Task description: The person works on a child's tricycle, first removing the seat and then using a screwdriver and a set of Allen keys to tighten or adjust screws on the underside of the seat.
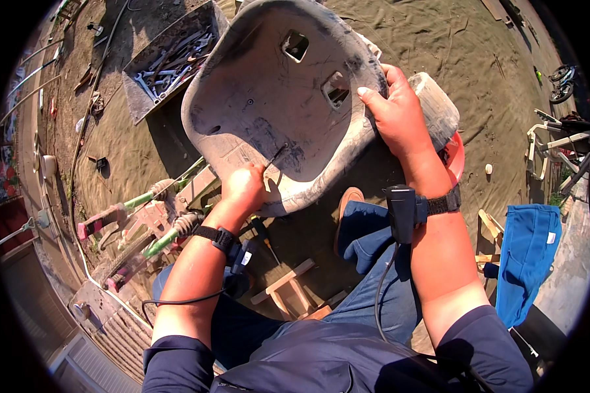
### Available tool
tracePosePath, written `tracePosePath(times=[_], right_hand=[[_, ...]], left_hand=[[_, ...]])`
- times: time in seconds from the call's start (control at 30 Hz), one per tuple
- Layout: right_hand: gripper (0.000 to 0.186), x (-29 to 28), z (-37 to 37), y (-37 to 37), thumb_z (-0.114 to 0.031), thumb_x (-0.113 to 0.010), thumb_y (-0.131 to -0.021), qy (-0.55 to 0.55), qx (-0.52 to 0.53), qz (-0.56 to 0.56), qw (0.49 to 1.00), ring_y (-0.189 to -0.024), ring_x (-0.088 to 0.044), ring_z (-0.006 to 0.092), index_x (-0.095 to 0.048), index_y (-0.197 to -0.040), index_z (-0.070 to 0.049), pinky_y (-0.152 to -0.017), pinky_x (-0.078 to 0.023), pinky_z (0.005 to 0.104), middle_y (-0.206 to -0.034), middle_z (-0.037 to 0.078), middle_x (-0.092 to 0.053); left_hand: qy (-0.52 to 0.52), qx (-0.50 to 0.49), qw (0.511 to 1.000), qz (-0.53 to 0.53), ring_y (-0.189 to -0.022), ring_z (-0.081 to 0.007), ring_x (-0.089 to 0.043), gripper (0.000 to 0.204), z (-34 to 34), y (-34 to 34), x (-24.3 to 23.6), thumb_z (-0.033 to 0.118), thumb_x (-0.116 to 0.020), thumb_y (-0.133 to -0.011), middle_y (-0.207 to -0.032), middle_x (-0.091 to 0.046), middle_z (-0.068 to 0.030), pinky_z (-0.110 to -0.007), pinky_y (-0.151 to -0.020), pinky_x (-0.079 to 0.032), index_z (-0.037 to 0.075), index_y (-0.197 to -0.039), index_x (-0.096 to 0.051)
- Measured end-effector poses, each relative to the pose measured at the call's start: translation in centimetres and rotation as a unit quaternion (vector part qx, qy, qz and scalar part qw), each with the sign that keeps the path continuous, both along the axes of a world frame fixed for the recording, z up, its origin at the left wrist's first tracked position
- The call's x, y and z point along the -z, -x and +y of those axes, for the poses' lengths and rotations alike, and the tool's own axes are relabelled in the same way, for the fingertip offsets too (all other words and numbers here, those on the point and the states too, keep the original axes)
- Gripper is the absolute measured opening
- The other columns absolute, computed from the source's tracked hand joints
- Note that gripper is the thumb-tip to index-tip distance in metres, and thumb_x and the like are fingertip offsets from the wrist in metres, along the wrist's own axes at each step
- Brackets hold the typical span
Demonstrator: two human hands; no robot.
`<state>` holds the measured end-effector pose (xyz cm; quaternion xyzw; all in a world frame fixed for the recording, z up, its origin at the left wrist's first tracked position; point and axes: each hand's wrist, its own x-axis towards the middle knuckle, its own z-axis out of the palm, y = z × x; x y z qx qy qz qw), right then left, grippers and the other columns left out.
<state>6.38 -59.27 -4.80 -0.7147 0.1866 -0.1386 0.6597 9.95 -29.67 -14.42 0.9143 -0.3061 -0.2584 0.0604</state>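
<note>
A worn, grey-brown moulded seat shell [246, 72] with two squarish holes is held tilted in front of me. My right hand [400, 111] grips its right rim, the thumb lying over the inner side by the lower hole. At the near left edge my left hand [244, 187] is closed in a fist against the shell. From that fist a thin dark rod [276, 155] points into the hollow of the seat; its handle end is hidden by my fingers, so I cannot tell what tool it is. Both wrists wear black straps with small devices and cables.
A metal tray [137, 108] of wrenches lies beyond the seat on the left. Below it stands a rusty frame with green-marked handles [154, 245]. A screwdriver [265, 239] and a small wooden stool [285, 285] are near my legs. Blue cloth [528, 262] hangs at the right.
</note>
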Motion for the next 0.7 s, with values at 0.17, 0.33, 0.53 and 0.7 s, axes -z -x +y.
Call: tracePosePath(times=[0.17,0.33,0.53,0.7], right_hand=[[0.038,1.0,-1.0,0.0,-0.006,-0.063,-0.089,-0.004,0.004,0.008,1.0,-0.095,-0.06,0.0121,-0.053,-0.124,0.003,-0.085,-0.05,0.0277,-0.109,0.008,-0.065],[0.039,0.9,-1.5,0.3,-0.006,-0.063,-0.087,-0.008,0.02,0.025,0.999,-0.095,-0.061,0.0134,-0.054,-0.123,0.004,-0.086,-0.05,0.0289,-0.109,0.009,-0.065],[0.039,0.2,-0.6,0.0,-0.007,-0.064,-0.088,-0.036,-0.001,-0.003,0.999,-0.094,-0.061,0.013,-0.053,-0.124,0.004,-0.085,-0.051,0.0287,-0.107,0.009,-0.066],[0.039,1.1,-1.3,-0.1,-0.007,-0.063,-0.088,-0.012,0.018,0.008,1.0,-0.093,-0.061,0.0131,-0.053,-0.124,0.004,-0.083,-0.051,0.0289,-0.107,0.009,-0.066]], left_hand=[[0.005,-0.005,1.0,0.004,-0.09,-0.0344,-0.069,0.024,-0.3,0.1,-0.3,0.015,-0.064,-0.078,-0.095,-0.068,-0.0168,-0.044,-0.077,-0.055,0.005,-0.1,-0.067],[0.005,-0.004,1.0,-0.019,-0.088,-0.0357,-0.068,0.023,-0.5,0.4,0.3,0.013,-0.06,-0.082,-0.094,-0.067,-0.0161,-0.045,-0.076,-0.056,0.008,-0.103,-0.068],[-0.012,0.002,0.999,-0.032,-0.085,-0.0347,-0.068,0.025,0.0,0.4,1.3,0.015,-0.059,-0.086,-0.095,-0.067,-0.0137,-0.044,-0.073,-0.056,0.011,-0.108,-0.069],[-0.015,-0.004,1.0,-0.026,-0.085,-0.0349,-0.068,0.026,0.0,0.3,1.0,0.015,-0.059,-0.085,-0.095,-0.067,-0.0138,-0.044,-0.073,-0.055,0.011,-0.109,-0.069]])
